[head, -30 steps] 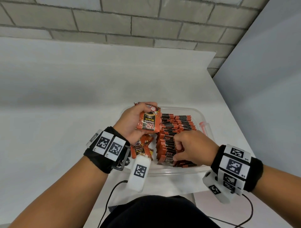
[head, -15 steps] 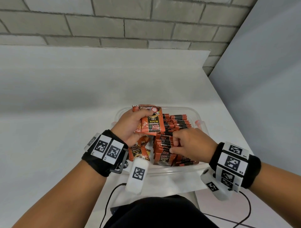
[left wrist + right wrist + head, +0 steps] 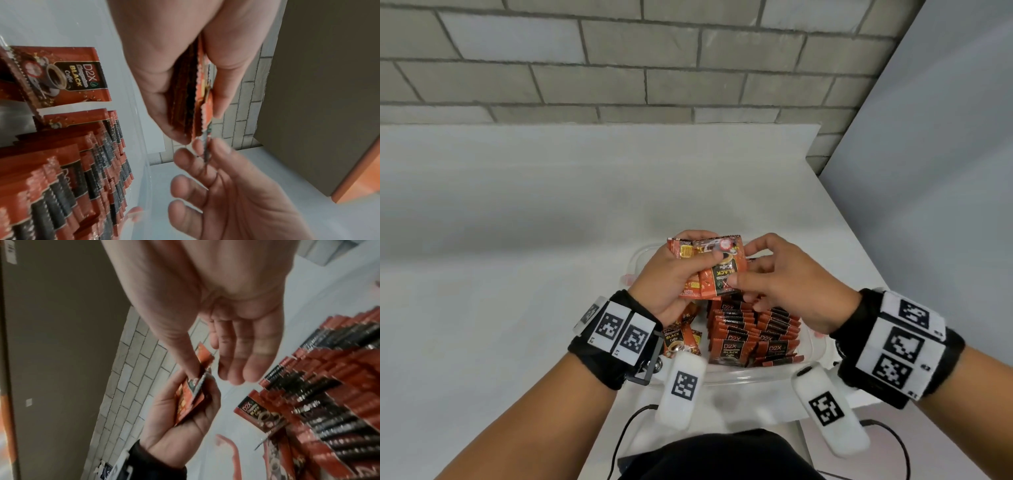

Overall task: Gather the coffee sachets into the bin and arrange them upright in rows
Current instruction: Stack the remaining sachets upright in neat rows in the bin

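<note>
My left hand (image 3: 688, 270) grips a small stack of orange-and-black coffee sachets (image 3: 717, 274) above the far part of the clear plastic bin (image 3: 722, 381). My right hand (image 3: 748, 270) has come up to that stack. Its thumb lies on the front sachet's lower corner and its fingers are behind the right edge, pinching that sachet (image 3: 206, 151). Below the hands, two rows of upright sachets (image 3: 753, 329) fill the middle and right of the bin. A few loose sachets (image 3: 681, 339) lie flat or leaning in its left part.
The bin sits near the front edge of a white table (image 3: 517, 274), close to the table's right edge. A grey brick wall (image 3: 619, 68) stands behind and a plain panel (image 3: 945, 171) to the right. Cables (image 3: 626, 431) hang below the table edge.
My right hand has left the rows in the bin and risen to the stack held by my left hand. The left hand has turned the stack slightly toward it.
</note>
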Demonstrator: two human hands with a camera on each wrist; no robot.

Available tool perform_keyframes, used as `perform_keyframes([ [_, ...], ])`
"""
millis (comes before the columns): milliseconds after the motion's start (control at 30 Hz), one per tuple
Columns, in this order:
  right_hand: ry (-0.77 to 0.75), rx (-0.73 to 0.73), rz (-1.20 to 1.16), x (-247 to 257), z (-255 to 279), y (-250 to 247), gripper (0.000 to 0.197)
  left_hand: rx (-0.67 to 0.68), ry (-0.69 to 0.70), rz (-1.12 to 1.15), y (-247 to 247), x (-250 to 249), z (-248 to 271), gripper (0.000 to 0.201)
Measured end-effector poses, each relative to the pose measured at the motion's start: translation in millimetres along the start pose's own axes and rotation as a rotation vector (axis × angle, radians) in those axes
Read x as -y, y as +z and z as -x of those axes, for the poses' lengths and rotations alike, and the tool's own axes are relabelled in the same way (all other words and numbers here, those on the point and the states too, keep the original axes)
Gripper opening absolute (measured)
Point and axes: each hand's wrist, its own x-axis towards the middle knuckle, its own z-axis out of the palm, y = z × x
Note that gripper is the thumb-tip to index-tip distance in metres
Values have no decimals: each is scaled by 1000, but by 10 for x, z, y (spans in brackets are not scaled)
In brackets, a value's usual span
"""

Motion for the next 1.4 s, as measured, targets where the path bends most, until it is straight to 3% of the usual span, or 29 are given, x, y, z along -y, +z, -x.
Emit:
perform_keyframes([
  [100,-21,-9,-124,9,-13,23,35,6,9,8,3,-18,19,33],
  [267,-187,-123,-22,145,-58,15,34,44,-82,73,-30,-58,60,22],
  [433,-50,-41,-335,64,-65,63,28,42,-26,51,-62,-52,59,28],
  [533,-63,-42,-326,-13,-33,-18,19,2,2,56,-122,-102,54,23],
  [600,-117,12,-128,-53,4,-98,21,-42,18,85,-182,-159,45,23],
  [700,-268,207,491,-142,64,-128,31,-71,49,68,-231,-201,45,25],
  [767,-301,303,728,-229,67,-62,37,-55,50,36,-222,-186,49,26],
  [867,-291,338,847,-309,43,72,34,-39,23,32,-219,-141,49,26],
  [1033,-325,280,1163,-358,8,205,6,-33,-1,46,-213,-99,45,23],
  [1200,-302,327,1321,-391,-44,320,11,-51,-5,36,-206,-99,41,11],
  [1400,-314,328,1384,-425,-52,418,20,-55,-9,30,-192,-102,50,10],
])
